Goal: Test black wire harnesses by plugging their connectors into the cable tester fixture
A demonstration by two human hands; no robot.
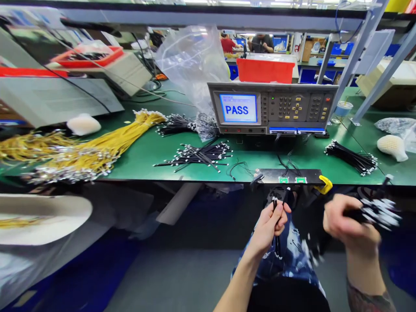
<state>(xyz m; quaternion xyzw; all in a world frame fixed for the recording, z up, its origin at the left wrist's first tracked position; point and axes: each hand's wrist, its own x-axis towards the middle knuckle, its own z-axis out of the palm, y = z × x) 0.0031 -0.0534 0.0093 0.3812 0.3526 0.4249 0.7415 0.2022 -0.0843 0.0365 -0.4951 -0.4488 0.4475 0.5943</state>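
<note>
Above my lap, my left hand [274,219] is closed around a few short black cables [277,247] with white connectors at their ends. To the right, my right hand [349,219] grips a thick bundle of black cables [381,213]; its white connector ends stick out past the fist, blurred by motion. Ahead of both hands, a black test fixture [268,175] with two small green boards lies at the bench's front edge, wired to a tester [276,106] whose screen reads PASS. A yellow clamp [325,185] sits at the fixture's right end.
Loose black cables [201,155] lie left of the fixture, and a tidy black cable bundle [351,157] lies right. Yellow cable bundles [107,145] cover the bench's left side. A metal post [373,78] rises behind at right. A white tray [74,212] stands lower left.
</note>
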